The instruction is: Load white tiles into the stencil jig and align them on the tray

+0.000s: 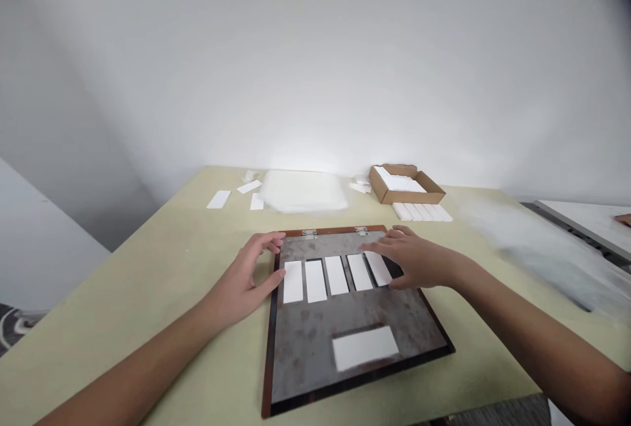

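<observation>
A hinged grey metal plate (305,347) with a brown and black frame lies in front of me. Several white cards (336,275) sit side by side in a row of slots across it, and a larger white card (365,348) lies crosswise near its front edge. My left hand (251,278) is at the frame's left side, fingers apart, thumb tip by the leftmost card. My right hand (411,258) reaches over the right end of the row. Its fingers are spread around the rightmost card (378,269), touching or just above it; the hand covers part of the slot there.
A cardboard box (407,200) with white sheets inside stands at the back right, with a row of white cards (422,212) before it. Loose white cards (219,200) lie at the back left. A blurred whitish patch (305,190) is between them. The table (187,255) is yellow-green.
</observation>
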A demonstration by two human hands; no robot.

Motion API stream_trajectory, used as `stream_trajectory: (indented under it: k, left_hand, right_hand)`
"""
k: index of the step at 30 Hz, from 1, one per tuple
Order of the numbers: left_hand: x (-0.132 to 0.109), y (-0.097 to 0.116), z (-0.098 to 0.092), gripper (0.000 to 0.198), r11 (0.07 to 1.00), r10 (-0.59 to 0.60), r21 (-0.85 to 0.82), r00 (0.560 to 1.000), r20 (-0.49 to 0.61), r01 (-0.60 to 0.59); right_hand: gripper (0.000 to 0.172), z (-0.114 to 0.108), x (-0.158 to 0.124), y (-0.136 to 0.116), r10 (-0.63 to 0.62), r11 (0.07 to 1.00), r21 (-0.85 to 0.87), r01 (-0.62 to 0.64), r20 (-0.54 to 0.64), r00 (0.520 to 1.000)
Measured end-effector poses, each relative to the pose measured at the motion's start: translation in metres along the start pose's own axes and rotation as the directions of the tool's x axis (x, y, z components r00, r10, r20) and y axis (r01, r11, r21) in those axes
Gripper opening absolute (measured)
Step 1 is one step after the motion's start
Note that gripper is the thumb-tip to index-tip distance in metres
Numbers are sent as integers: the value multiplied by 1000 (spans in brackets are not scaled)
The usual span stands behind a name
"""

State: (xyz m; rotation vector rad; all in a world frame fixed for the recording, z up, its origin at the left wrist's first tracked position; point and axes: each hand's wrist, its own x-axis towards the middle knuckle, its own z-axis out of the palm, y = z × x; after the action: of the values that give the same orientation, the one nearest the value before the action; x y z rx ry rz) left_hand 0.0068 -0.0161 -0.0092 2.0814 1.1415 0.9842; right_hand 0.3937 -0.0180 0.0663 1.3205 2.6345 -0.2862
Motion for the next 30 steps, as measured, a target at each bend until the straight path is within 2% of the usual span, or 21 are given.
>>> stream_trajectory:
  k: [9,14,16,18,21,25,30]
  left_hand:
    - [1,0,0,51,999,-30,-23,1000,5,30]
    - [2,3,-2,54,995,-73,-68,997,-13,72]
    - [2,10,-2,51,991,-99,-96,995,-35,95]
    - [0,25,-1,46,984,-118,-141,992,-41,111]
    - [-5,57,4,50,967,-128,-223,992,10,127]
    - [-11,91,7,65,937,-203,-290,979,-2,194]
    - [-14,97,-4,61,934,-255,-280,962,-94,221]
  right_hand:
    - [95,6,0,7,-14,999,35,15,-17,1000]
    - [92,-8,-9,4,15,998,64,-11,-63,998]
    - [94,-17,-13,-8,13,997,78,-4,-116,993]
    - [96,-24,-12,-30,-25,996,75,43,-224,974]
    - [99,-30,-3,-70,-152,987,-10,161,-391,908]
    - [96,-36,15,-111,-290,957,-164,241,-443,848]
    - [100,-35,32,-126,-331,940,-246,238,-470,818]
